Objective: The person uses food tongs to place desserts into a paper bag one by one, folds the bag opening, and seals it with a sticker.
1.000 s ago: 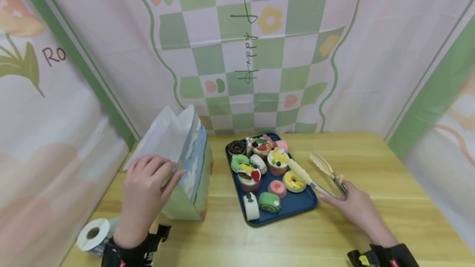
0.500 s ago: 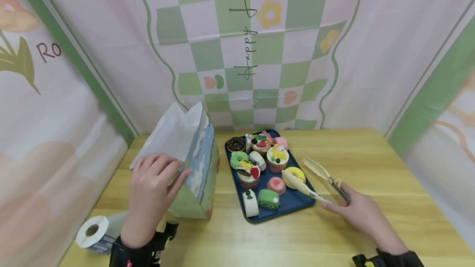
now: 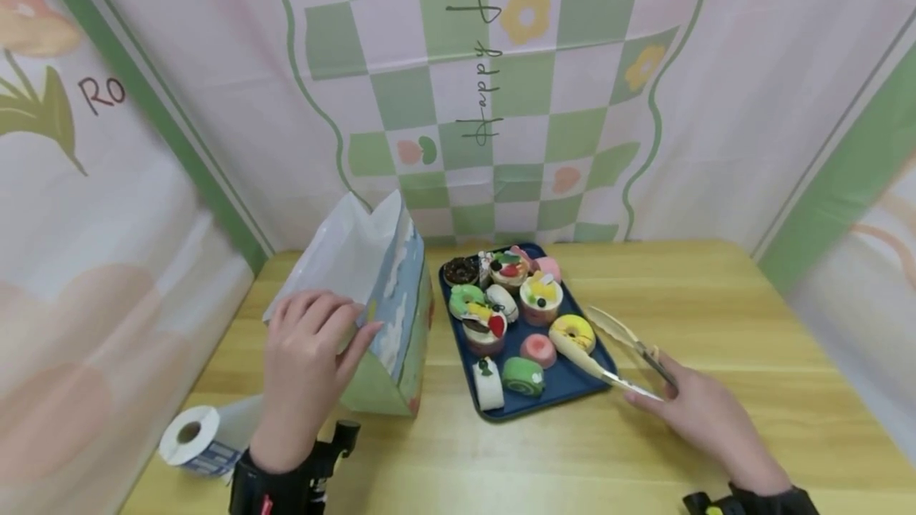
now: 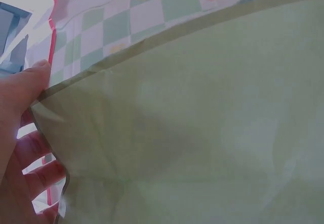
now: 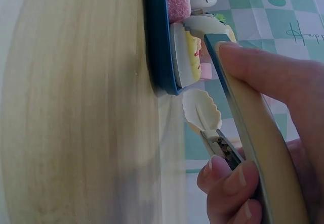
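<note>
My left hand (image 3: 308,364) pinches the near rim of an upright paper bag (image 3: 375,388), green and blue outside and white inside, its mouth spread. In the left wrist view, the thumb (image 4: 38,75) lies at the bag's edge with the fingers below it. My right hand (image 3: 704,416) grips metal tongs (image 3: 583,358) with cream scalloped tips, spread apart. One tip overlaps the front of a yellow doughnut (image 3: 574,329) on a dark blue tray (image 3: 572,386); the other is to the right, beyond the tray's edge. Nothing shows between the tips except part of that doughnut and the tray's edge.
Several other pastries share the tray, including a pink round cake (image 3: 538,350), a green roll (image 3: 523,377), a white roll (image 3: 488,385) and a fruit cupcake (image 3: 541,299). A label roll (image 3: 193,439) lies left of the bag. A patterned cloth (image 3: 522,94) hangs behind the wooden table.
The tongs' left tip has come down from beside the fruit cupcake to the doughnut's front. The left hand and bag have shifted slightly right, closer to the tray.
</note>
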Demonstrator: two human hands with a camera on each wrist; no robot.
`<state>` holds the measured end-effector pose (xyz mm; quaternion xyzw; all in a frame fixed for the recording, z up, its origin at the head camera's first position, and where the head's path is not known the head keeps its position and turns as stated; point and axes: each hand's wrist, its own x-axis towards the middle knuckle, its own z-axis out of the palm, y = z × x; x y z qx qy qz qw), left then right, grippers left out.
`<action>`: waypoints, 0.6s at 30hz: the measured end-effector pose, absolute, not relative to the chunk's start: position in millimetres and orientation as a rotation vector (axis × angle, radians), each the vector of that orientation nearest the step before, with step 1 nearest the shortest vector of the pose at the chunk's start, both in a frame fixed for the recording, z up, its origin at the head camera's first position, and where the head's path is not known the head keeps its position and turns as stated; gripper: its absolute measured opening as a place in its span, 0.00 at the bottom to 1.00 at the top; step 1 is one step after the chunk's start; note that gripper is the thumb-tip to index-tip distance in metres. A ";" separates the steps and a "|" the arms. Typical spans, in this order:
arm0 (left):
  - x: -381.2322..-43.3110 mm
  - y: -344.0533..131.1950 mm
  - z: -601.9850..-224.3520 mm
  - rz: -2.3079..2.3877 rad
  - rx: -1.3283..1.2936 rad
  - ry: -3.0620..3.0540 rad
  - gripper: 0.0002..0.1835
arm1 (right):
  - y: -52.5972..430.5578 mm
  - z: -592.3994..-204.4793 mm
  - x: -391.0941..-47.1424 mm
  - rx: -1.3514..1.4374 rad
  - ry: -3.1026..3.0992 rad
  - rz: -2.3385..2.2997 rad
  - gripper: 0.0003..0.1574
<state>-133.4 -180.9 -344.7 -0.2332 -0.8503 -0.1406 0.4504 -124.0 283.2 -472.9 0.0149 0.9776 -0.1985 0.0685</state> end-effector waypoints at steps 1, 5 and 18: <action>-133.2 -180.9 -344.9 -0.351 -0.569 -2.105 0.25 | 283.1 -473.0 -124.0 0.042 2.949 -0.595 0.68; -131.9 -182.5 -345.9 -0.364 -0.549 -2.116 0.26 | 283.0 -474.1 -123.5 0.029 2.970 -0.584 0.66; -121.7 -194.2 -354.3 -0.366 -0.542 -2.123 0.29 | 280.9 -471.8 -120.0 0.028 2.985 -0.566 0.66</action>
